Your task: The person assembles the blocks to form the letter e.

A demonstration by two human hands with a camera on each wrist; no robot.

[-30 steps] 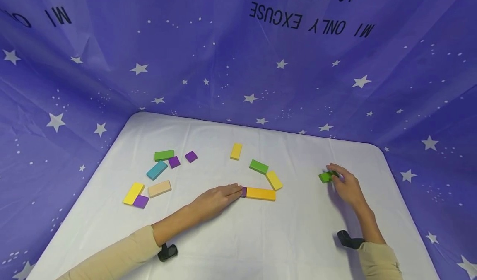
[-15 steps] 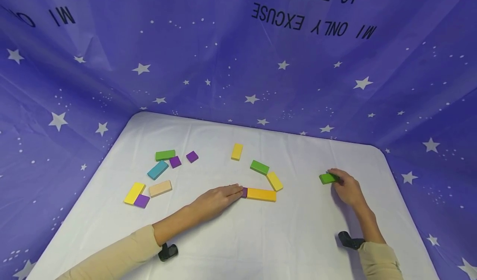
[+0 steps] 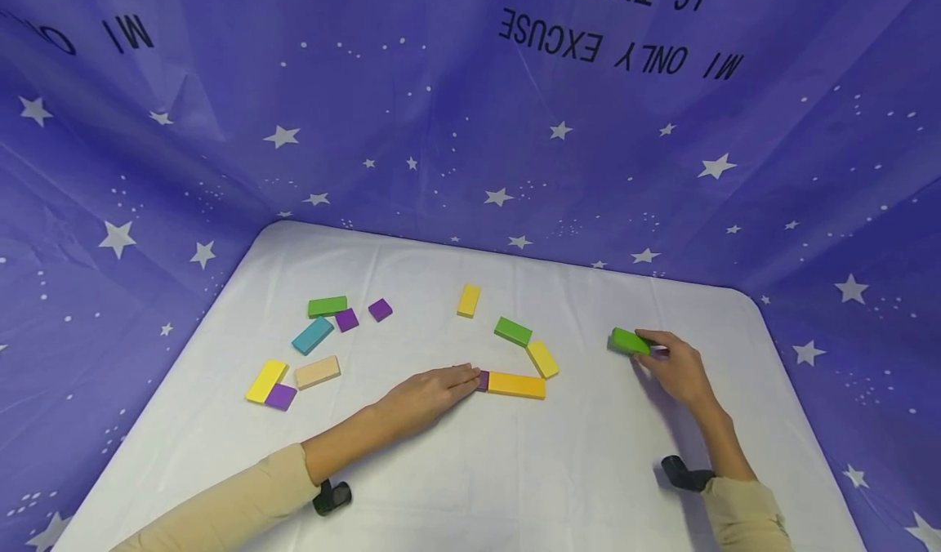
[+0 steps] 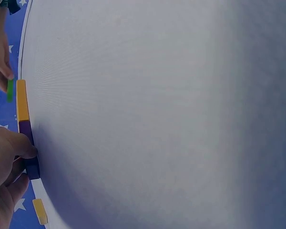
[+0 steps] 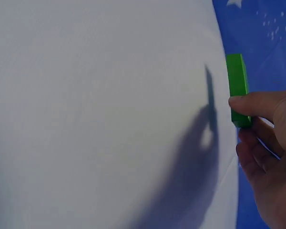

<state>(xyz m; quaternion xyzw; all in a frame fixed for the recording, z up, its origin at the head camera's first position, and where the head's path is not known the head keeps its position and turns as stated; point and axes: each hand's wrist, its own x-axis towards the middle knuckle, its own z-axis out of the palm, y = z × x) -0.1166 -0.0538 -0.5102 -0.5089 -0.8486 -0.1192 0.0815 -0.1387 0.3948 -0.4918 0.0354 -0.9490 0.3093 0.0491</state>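
Pinching a green block [image 3: 629, 340], the right hand [image 3: 680, 372] is hovering; the left hand [image 3: 429, 395] is gripping a purple block [image 3: 483, 381], already abutting an orange block [image 3: 517, 385]; remaining blocks [image 3: 318, 372] are lying scattered.

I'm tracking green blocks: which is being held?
The rightmost green block in the head view, pinched by the right hand; the middle one and leftmost one lie untouched on the table.
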